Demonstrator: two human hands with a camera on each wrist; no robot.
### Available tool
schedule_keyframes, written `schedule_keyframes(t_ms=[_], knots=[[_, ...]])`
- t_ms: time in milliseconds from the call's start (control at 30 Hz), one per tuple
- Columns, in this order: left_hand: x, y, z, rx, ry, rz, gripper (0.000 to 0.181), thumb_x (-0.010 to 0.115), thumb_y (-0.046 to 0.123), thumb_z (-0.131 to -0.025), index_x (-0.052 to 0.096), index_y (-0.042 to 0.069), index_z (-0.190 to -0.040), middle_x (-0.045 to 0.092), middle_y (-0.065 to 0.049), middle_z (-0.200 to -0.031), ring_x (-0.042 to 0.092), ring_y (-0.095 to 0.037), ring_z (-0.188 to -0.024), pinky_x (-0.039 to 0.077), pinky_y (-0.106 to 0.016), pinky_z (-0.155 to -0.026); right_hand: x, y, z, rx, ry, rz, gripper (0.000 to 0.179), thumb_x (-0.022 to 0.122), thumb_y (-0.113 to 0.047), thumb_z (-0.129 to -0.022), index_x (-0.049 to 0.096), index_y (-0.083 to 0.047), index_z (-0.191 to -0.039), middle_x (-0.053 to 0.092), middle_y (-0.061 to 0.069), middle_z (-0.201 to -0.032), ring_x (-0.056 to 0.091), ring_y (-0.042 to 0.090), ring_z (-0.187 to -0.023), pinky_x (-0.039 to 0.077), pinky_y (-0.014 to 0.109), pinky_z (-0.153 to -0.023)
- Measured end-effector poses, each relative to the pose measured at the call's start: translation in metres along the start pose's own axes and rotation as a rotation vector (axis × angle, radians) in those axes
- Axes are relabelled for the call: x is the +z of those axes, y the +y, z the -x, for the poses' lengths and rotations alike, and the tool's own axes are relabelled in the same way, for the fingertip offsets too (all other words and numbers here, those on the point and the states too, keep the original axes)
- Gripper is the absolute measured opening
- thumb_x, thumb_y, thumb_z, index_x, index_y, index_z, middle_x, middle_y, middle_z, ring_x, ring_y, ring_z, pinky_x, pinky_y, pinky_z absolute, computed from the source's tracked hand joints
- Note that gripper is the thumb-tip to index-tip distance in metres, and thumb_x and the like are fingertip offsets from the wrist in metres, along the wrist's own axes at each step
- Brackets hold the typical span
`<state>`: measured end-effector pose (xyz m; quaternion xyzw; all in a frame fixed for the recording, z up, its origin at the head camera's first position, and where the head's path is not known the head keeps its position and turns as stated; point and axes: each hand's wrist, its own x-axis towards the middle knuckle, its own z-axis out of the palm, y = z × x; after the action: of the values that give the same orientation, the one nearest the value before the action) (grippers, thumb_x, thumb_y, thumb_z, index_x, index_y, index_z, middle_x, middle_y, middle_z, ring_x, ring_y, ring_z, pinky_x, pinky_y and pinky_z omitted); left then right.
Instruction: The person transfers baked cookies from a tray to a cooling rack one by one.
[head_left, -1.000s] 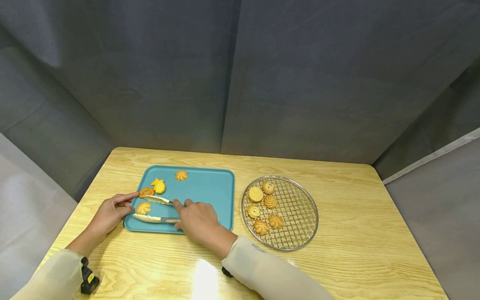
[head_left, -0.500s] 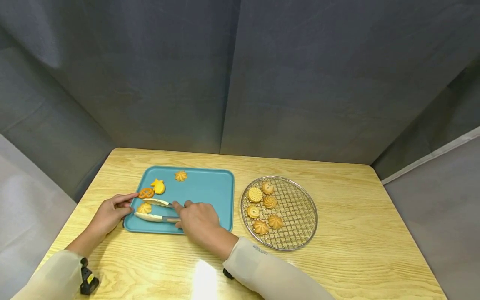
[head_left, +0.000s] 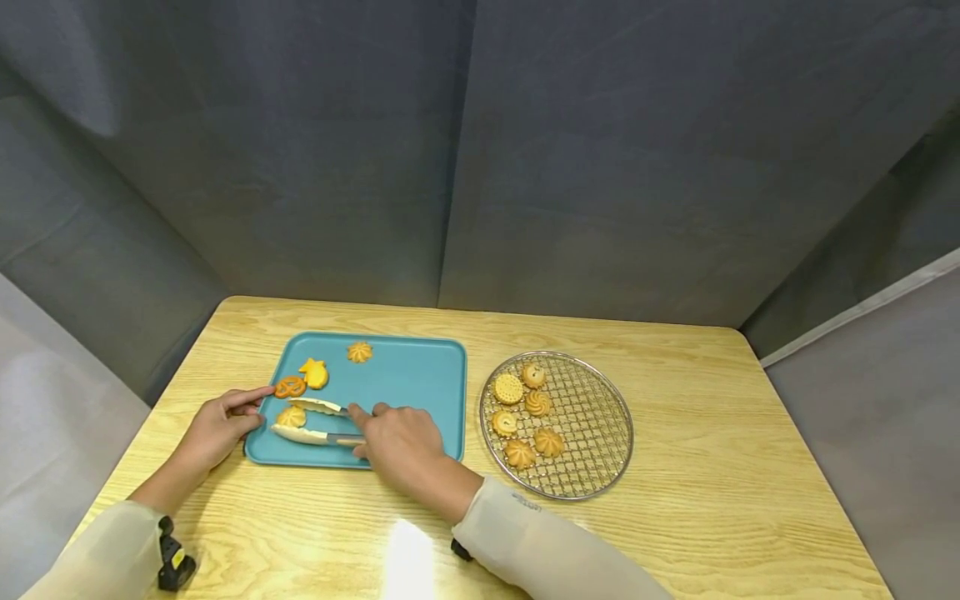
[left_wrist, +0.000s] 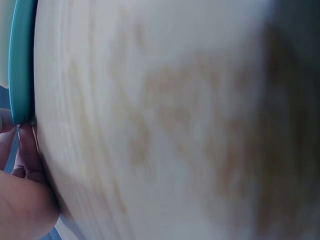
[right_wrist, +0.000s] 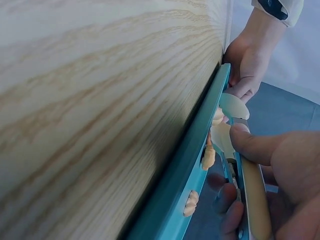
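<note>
In the head view, my right hand (head_left: 405,437) grips a pair of tongs (head_left: 300,435) with cream scalloped heads and grey arms. The tong heads lie on either side of a fluted round cookie (head_left: 292,417) on a teal tray (head_left: 405,383); I cannot tell whether both touch it. Part of the tongs' handle is hidden under my palm, though its tan side (right_wrist: 256,195) shows in the right wrist view. My left hand (head_left: 213,429) holds the tray's left edge between thumb and fingers. Close to its index fingertip lies a pretzel (head_left: 290,387).
A yellow fish-shaped cookie (head_left: 315,374) and another fluted cookie (head_left: 360,352) lie farther back on the tray. Right of it, a round wire rack (head_left: 592,425) carries several cookies on its left half. A grey curtain (head_left: 585,167) hangs behind the wooden table (head_left: 712,433).
The tongs and the cookie between their heads have shifted slightly right on the tray. My left hand stays at the tray's edge, and the other cookies keep their places.
</note>
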<state>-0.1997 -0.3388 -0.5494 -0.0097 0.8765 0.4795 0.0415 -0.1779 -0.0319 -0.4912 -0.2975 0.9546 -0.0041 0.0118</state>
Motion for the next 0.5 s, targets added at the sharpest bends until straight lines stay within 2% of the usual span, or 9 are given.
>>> schedule_keyframes(t_ms=[233, 500], knots=[[0.0, -0.001, 0.0, -0.007, 0.001, 0.024, 0.049, 0.062, -0.001, -0.097, 0.056, -0.002, -0.146, 0.055, -0.019, -0.119, 0.051, -0.008, -0.084, 0.047, -0.024, -0.057, 0.0, 0.004, 0.005, 0.004, 0.002, -0.021, 0.067, 0.062, -0.057, -0.095, 0.049, -0.031, -0.155, 0.071, -0.005, -0.12, 0.062, 0.01, -0.07, 0.047, 0.024, -0.049], [0.001, 0.0, 0.0, -0.008, 0.005, 0.02, 0.049, 0.063, 0.0, -0.097, 0.057, -0.003, -0.145, 0.056, -0.019, -0.118, 0.05, -0.009, -0.082, 0.046, -0.024, -0.055, 0.0, 0.01, 0.013, 0.002, 0.047, -0.021, 0.066, 0.064, -0.057, -0.094, 0.053, -0.03, -0.153, 0.073, -0.005, -0.116, 0.063, 0.01, -0.069, 0.046, 0.023, -0.049]])
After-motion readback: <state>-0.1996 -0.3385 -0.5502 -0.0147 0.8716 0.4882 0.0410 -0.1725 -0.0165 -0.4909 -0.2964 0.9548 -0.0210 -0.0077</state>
